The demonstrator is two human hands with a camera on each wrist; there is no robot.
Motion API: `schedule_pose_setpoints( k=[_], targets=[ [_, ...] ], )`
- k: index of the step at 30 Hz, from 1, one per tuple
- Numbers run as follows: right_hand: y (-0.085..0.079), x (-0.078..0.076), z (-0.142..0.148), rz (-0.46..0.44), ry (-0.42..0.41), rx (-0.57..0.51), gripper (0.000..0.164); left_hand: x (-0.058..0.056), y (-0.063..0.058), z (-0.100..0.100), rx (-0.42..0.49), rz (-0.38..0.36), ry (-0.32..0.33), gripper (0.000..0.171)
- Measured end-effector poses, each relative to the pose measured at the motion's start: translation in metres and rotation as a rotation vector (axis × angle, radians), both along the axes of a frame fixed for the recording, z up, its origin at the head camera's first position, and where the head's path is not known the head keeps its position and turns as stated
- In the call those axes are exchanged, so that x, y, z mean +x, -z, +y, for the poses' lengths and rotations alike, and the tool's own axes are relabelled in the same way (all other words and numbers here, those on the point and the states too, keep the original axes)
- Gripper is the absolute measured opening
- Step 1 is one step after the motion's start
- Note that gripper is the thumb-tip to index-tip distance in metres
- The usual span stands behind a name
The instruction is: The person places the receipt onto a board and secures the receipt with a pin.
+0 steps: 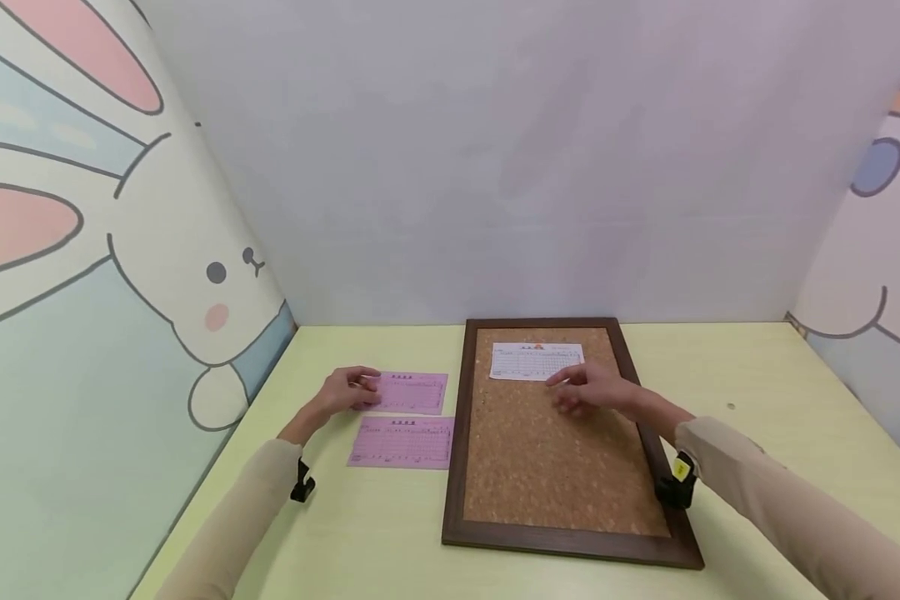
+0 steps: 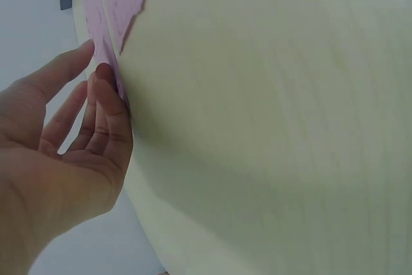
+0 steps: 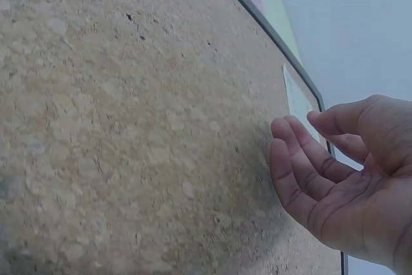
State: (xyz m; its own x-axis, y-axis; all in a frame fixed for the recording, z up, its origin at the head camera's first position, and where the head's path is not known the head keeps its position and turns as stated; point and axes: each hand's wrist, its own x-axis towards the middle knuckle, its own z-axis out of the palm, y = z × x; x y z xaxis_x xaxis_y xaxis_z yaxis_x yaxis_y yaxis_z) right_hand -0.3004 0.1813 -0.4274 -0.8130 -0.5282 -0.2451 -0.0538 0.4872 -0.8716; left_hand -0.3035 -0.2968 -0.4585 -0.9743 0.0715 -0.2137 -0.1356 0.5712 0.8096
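My left hand [image 1: 345,390] is at the left edge of the upper pink printed form [image 1: 416,393], covering part of that edge. In the left wrist view its loosely bent fingertips [image 2: 103,75] touch the pink paper, with the thumb apart from them. A second pink form [image 1: 403,443] lies just below, nearer me. Over the framed cork board [image 1: 547,467] is my right hand [image 1: 591,387], fingers relaxed and holding nothing. Its fingertips are close to the lower edge of a white printed form [image 1: 528,362], which has a small orange pin [image 1: 538,345] at its top.
The board's dark wooden frame [image 1: 570,543] lies on the pale yellow table [image 1: 330,542], its left side close to the pink forms. A grey wall [image 1: 495,167] rises behind the table. Side panels with cartoon rabbit art [image 1: 187,250] flank it.
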Motion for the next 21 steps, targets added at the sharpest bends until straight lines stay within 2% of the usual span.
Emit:
schedule_pose_setpoints(
  k=[5, 10, 15, 21],
  targets=[
    [0.001, 0.002, -0.005, -0.007, 0.0, 0.002, 0.034, 0.002, 0.002, -0.006, -0.036, 0.039, -0.064, 0.046],
    [0.001, 0.007, -0.012, -0.027, -0.017, -0.032, 0.035, 0.006, -0.001, -0.015, -0.077, 0.044, -0.083, 0.049],
    [0.002, 0.01, -0.016, -0.053, -0.04, -0.059, 0.037, 0.006, -0.005, -0.022, -0.097, 0.007, -0.094, 0.057],
    [-0.002, 0.01, -0.015, -0.055, -0.053, -0.059, 0.037, -0.001, -0.004, -0.021, -0.112, -0.047, -0.078, 0.067]
  ],
)
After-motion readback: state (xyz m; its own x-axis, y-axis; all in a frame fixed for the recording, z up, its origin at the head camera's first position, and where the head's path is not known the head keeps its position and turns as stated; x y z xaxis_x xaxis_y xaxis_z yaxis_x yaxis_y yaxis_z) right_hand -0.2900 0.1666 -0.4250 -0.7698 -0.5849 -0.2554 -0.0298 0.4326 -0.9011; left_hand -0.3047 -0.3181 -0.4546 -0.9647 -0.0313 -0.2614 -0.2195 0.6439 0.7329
